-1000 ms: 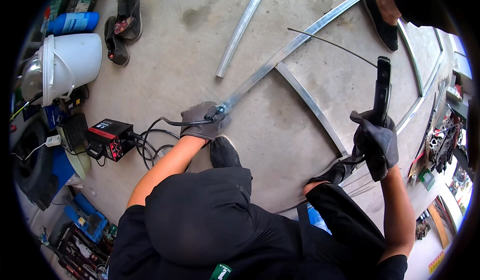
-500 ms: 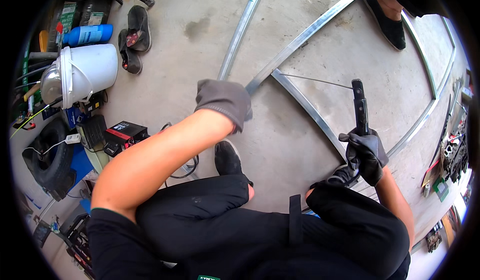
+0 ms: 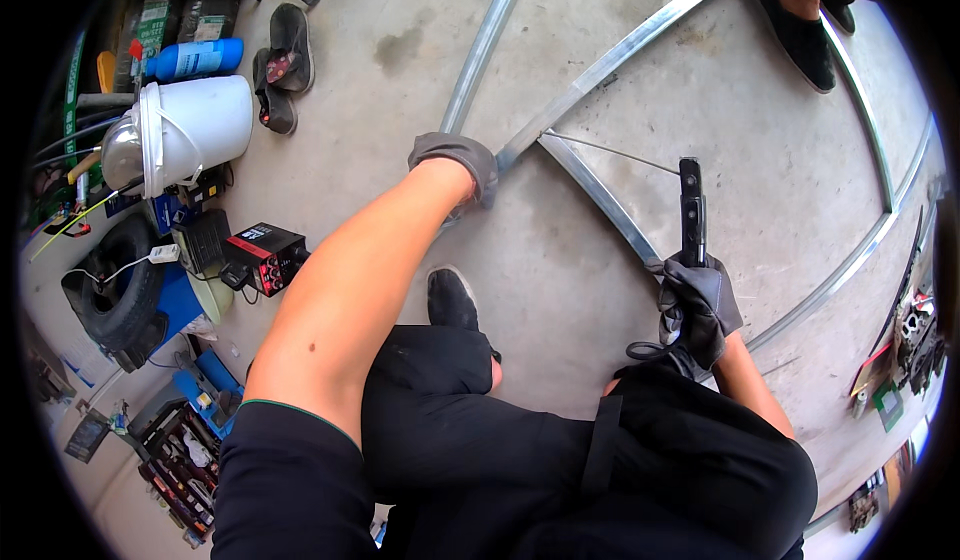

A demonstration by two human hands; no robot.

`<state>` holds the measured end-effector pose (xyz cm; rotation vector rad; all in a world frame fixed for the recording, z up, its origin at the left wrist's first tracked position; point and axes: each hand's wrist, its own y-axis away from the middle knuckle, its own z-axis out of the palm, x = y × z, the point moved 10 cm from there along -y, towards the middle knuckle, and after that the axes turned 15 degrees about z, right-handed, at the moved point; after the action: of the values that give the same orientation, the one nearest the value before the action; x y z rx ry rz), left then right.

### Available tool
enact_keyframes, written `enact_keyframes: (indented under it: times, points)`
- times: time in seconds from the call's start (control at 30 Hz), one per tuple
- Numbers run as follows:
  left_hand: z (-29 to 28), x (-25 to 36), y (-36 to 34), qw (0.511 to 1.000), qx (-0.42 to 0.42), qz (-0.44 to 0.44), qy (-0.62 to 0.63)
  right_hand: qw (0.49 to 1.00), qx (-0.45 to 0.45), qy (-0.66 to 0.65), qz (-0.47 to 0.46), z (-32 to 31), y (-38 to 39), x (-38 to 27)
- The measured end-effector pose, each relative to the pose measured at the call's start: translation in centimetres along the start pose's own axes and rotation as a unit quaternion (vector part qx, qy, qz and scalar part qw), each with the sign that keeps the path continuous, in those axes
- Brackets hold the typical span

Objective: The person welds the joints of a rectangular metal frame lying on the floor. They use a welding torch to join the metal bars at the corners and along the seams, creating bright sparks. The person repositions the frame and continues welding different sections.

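Note:
My left hand (image 3: 462, 165), in a grey glove, is closed over the near end of a silver metal tube (image 3: 480, 55). Most of its fingers are hidden from above. Beside it, a second, longer metal tube (image 3: 620, 55) runs off to the far right. In my gloved right hand (image 3: 700, 310) is a black welding electrode holder (image 3: 692, 210), pointing away from me. A thin welding rod (image 3: 610, 150) sticks out leftward from the holder's far end. Its tip is at the corner where a short metal bar (image 3: 605, 205) meets the longer tube.
Another person's black shoe (image 3: 795, 35) stands by the frame at the far right. On the left are a white bucket (image 3: 205, 130), a blue bottle (image 3: 195, 58), a pair of dark shoes (image 3: 290, 50), a black-and-red box (image 3: 265, 258) and a tyre (image 3: 115, 290). Metal parts (image 3: 915, 325) lie at the right.
The view has shifted a little. My right hand and the electrode holder have come left, and the rod's tip is closer to the corner. My left hand stays at the tube's end.

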<state>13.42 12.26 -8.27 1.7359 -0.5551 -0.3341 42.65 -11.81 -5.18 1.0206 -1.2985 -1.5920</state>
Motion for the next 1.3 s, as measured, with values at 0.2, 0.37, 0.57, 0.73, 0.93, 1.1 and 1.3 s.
enact_keyframes:
  times: [0.2, 0.37, 0.57, 0.73, 0.93, 1.1, 1.3]
  points:
    - [-0.4, 0.2, -0.6, 0.999, -0.001, 0.010, -0.037, 1.000, -0.001, 0.000, 0.015, 0.5, -0.7, -0.1]
    - [-0.1, -0.1, -0.3, 1.000, -0.013, -0.013, -0.009, 1.000, -0.004, 0.028, 0.006, 0.9, -0.9, -0.4]
    - [-0.2, -0.2, -0.5, 0.999, -0.007, -0.018, -0.044, 0.999, -0.007, 0.018, 0.030, 1.0, -0.5, -0.5]
    - [-1.0, -0.9, -0.2, 0.996, 0.065, -0.065, 0.019, 1.000, -0.014, -0.005, 0.011, 1.3, -0.9, -0.6]
    - [-0.1, 0.5, -0.2, 0.999, -0.028, -0.012, -0.033, 0.999, -0.033, -0.010, -0.020, 0.8, -0.9, -0.7]
    - [-0.5, 0.4, 0.4, 0.999, 0.001, -0.019, -0.027, 0.998, -0.050, -0.010, -0.022, 0.8, -0.3, -0.6]
    - [-0.2, 0.2, 0.1, 0.999, 0.017, -0.010, -0.050, 1.000, -0.023, 0.003, 0.014, 1.1, -0.9, -0.4]
